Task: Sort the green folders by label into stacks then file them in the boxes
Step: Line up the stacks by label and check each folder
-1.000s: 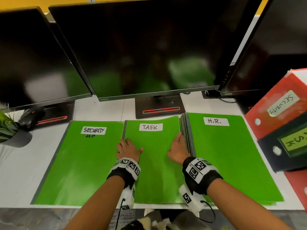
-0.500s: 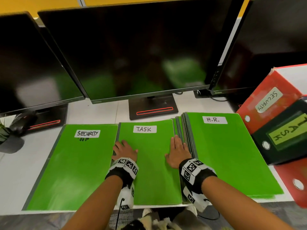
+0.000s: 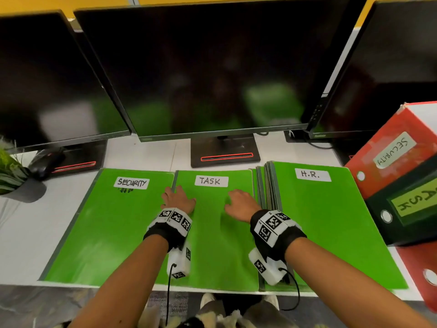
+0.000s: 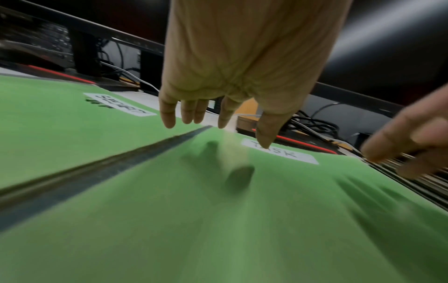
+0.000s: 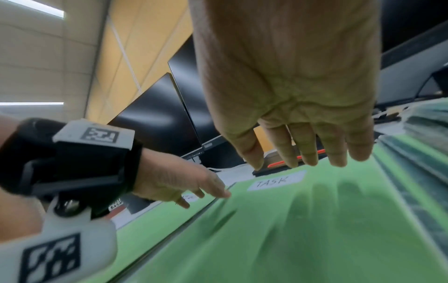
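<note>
Three stacks of green folders lie side by side on the white desk: SECURITY [image 3: 111, 223] at left, TASK [image 3: 217, 245] in the middle, H.R. [image 3: 331, 223] at right. Both hands hang just above the TASK stack [image 4: 242, 220] with straight fingers and hold nothing. My left hand [image 3: 177, 200] is over the stack's left edge, fingertips [image 4: 167, 120] near the seam to the SECURITY folder [image 4: 48, 118]. My right hand [image 3: 241, 204] is right of centre, and its fingers [image 5: 303, 149] cast shadows on the TASK folder [image 5: 315, 229].
Three dark monitors stand behind the folders, the middle one's stand [image 3: 224, 155] close to the TASK label. At right lean a red box labelled SECURITY [image 3: 390, 150], a dark box labelled TASK [image 3: 413, 204] and another red box [image 3: 421, 275]. A mouse [image 3: 46, 162] and a plant [image 3: 9, 171] sit far left.
Both hands have moved forward along the TASK folder toward its label. The right hand has left the stack's right edge and come inward; both now hover.
</note>
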A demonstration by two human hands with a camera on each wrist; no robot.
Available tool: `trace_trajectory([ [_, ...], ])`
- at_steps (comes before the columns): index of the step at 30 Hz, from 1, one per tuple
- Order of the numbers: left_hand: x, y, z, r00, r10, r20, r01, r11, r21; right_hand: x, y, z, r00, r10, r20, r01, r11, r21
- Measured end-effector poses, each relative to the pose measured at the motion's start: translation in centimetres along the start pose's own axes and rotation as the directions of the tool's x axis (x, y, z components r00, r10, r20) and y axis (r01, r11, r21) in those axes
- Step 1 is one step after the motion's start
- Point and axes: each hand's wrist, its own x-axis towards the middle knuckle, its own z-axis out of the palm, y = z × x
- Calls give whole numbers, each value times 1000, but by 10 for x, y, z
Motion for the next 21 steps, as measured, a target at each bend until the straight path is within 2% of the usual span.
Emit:
trace_trajectory([
  [5, 30, -57, -34, 979, -201, -28, 200, 979, -37, 10, -33, 27, 991, -103, 83, 103, 995, 1],
  [8, 46, -100, -52, 947, -319, -43, 318, 948, -28, 16, -65, 42, 961, -224, 162, 226, 974, 7],
  [10, 53, -122, -61, 933, -355, -52, 355, 935, -24, 20, -87, 51, 935, -288, 209, 295, 955, -4],
  [13, 62, -146, -71, 924, -373, -84, 371, 928, -40, 30, -114, 64, 921, -292, 259, 319, 945, -71],
  [16, 71, -169, -77, 876, -471, -107, 460, 881, -109, 37, -126, 78, 921, -251, 298, 309, 937, -166],
  [21, 78, -198, -79, 836, -528, -148, 491, 841, -227, 37, -120, 88, 935, -268, 231, 316, 926, -208],
])
